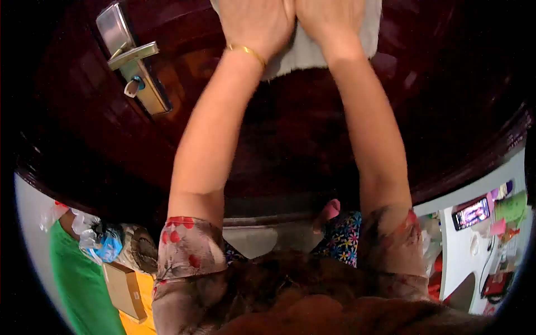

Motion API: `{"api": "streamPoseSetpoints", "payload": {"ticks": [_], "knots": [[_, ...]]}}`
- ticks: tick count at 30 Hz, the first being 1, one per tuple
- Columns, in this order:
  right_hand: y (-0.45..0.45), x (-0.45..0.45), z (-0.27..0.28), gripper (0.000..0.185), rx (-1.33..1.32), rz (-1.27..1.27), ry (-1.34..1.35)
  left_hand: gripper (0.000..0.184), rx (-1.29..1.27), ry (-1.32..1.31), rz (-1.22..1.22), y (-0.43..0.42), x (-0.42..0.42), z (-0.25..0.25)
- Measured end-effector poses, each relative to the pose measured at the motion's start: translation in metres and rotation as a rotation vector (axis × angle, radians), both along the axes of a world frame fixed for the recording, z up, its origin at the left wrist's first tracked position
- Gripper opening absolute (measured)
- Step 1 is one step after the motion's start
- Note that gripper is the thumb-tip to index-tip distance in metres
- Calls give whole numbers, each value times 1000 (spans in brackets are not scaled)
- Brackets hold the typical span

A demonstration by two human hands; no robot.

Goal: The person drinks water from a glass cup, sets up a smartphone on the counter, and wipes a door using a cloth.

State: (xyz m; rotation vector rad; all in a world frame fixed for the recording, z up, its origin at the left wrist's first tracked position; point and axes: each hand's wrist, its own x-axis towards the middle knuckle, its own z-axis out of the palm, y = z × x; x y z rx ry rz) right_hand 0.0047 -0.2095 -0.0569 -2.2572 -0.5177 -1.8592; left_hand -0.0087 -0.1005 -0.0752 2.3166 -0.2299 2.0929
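Observation:
Both of my hands are at the top edge of the view, side by side against a white cloth (304, 53) on a dark red, glossy door (296, 123). My left hand (257, 22), with a gold bracelet (247, 52) at its wrist, lies over the cloth's left part. Beside it, my right hand (332, 22) rests over the middle of the cloth. The frame cuts off the fingers of both hands, so their grip is hidden. The cloth's ragged lower edge hangs below the hands.
A metal door handle (134, 56) with a key (133, 87) in its lock juts out at upper left. Lower left are a green cloth (75, 279), plastic bags (100, 240) and a cardboard box (124, 291). A phone (471, 213) is on a white surface at right.

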Motion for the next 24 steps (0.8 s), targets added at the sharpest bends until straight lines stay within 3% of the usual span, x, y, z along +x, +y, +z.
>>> {"api": "streamPoseSetpoints", "payload": {"ticks": [4,7,8,9,12,15,17,20,21,22,23,24], "knots": [[-2,2,-86,52,-102,-51,136,52,61,164,-58,13,-2,-84],[-6,7,-188,50,-226,-83,247,50,90,320,-68,23,-7,-181],[-8,7,-226,46,-203,6,453,44,125,499,-52,25,-14,-210],[-12,3,-259,42,-312,-44,428,31,143,508,-54,25,-26,-231],[-16,-15,-329,40,-279,205,653,42,190,777,-97,36,-45,-310],[-12,-44,-363,47,-493,116,661,54,222,961,-39,41,-67,-358],[-12,-57,-350,53,-436,191,1066,57,142,1027,-68,41,-77,-361],[-5,-59,-321,58,-341,213,686,53,27,911,-115,36,-74,-323],[-1,-55,-302,58,-290,145,696,53,-3,835,-134,35,-69,-304],[3,-51,-270,57,-201,137,908,53,-98,692,-188,34,-62,-276],[6,-45,-236,58,-217,99,801,53,-145,603,-223,34,-56,-239],[18,-56,-176,60,-206,-45,960,53,-140,508,-220,34,-49,-205]]}}
